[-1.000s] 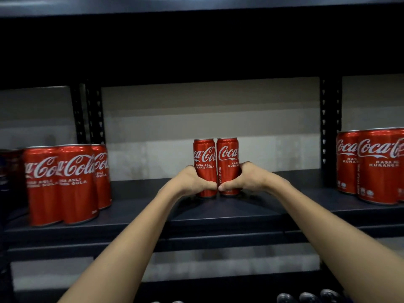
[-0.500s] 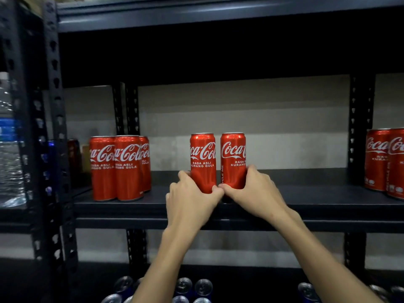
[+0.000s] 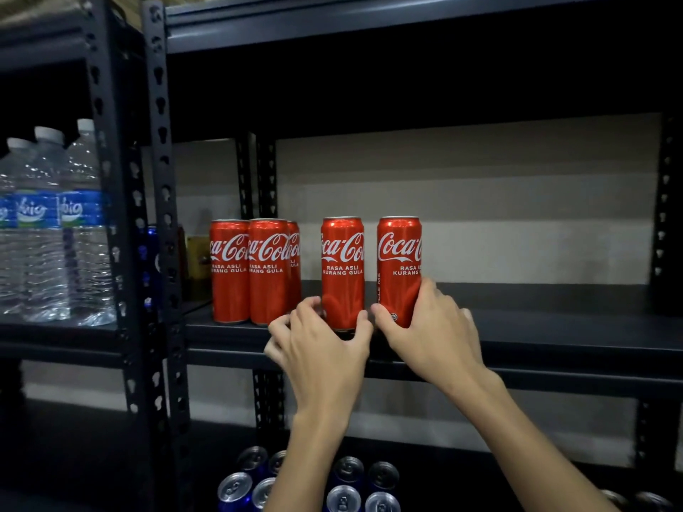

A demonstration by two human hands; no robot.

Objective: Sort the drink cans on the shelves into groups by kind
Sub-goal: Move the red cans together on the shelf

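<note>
You're facing a dark metal shelf rack (image 3: 554,338), with a second rack on the left holding clear water bottles (image 3: 48,230) with blue labels. On the middle shelf there's a tight cluster of red Coca-Cola cans (image 3: 251,271) at the left end. Just right of that cluster stand two more red cans, upright with a small gap between them. Your left hand (image 3: 321,345) has thumb and fingers curled round the base of the left can (image 3: 342,267), and your right hand (image 3: 432,330) wraps the lower part of the right can (image 3: 398,264), thumb across the front. Down on the shelf below you've got a bunch of blue cans (image 3: 347,485) with silver tops, seen from above.
</note>
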